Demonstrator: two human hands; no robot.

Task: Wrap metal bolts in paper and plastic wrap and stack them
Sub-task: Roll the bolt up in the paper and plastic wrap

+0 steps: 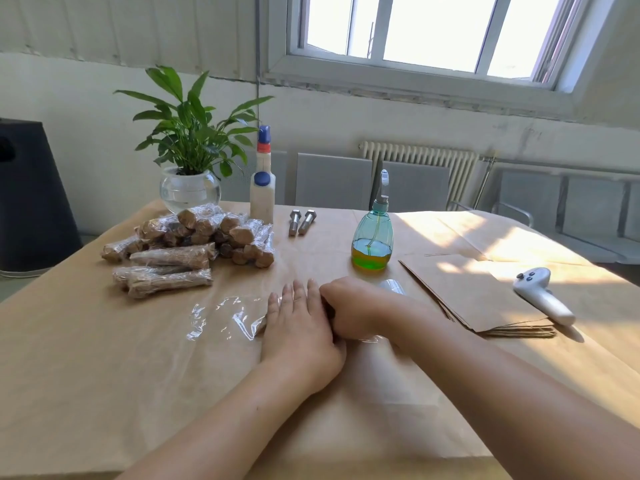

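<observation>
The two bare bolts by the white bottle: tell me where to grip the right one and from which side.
Grip the right bare bolt across its smooth shank, about midway, coming down from above with a hand. It lies flat on the paper-covered table, hex head pointing away, close beside the left bolt. Probably pinch it from its free right side, towards the green spray bottle.

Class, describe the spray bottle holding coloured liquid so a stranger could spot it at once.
Start at the paper-covered table below the window. Near its middle, right of two bare bolts, stands the spray bottle. Unlike the white bottle by the plant, it is clear teal, egg-shaped, with green-yellow liquid at the bottom.
</observation>
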